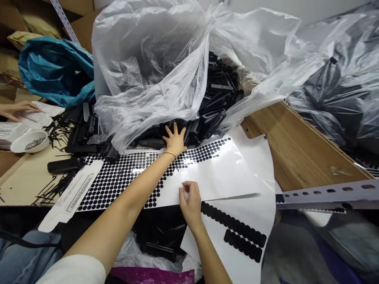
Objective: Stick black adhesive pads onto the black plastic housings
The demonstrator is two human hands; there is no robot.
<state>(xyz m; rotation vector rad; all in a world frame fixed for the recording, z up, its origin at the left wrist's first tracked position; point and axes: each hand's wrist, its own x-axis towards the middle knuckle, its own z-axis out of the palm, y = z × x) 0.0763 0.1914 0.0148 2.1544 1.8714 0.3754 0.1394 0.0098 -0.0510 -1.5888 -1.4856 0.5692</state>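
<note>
My left hand (pixel 175 141), a bracelet at its wrist, is stretched out with fingers spread over the black plastic parts (pixel 213 106) at the mouth of a clear plastic bag (pixel 154 59). Below it lies a white sheet (pixel 207 173) with rows of round black stickers (pixel 118 177). Over the sheet's lower edge is my right hand (pixel 191 199), its fingers curled with thumb and index finger close together; whether something small is between them cannot be made out. Beneath it, another white sheet (pixel 225 260) carries strips of joined black dots (pixel 233 223).
A person's hand (pixel 20 109) holds a printed card at the far left, near a white bowl (pixel 29 141) of small metal pieces. A blue bag (pixel 56 71) stands behind. A wooden panel (pixel 299 146) and perforated metal bar (pixel 331 192) bound the right side.
</note>
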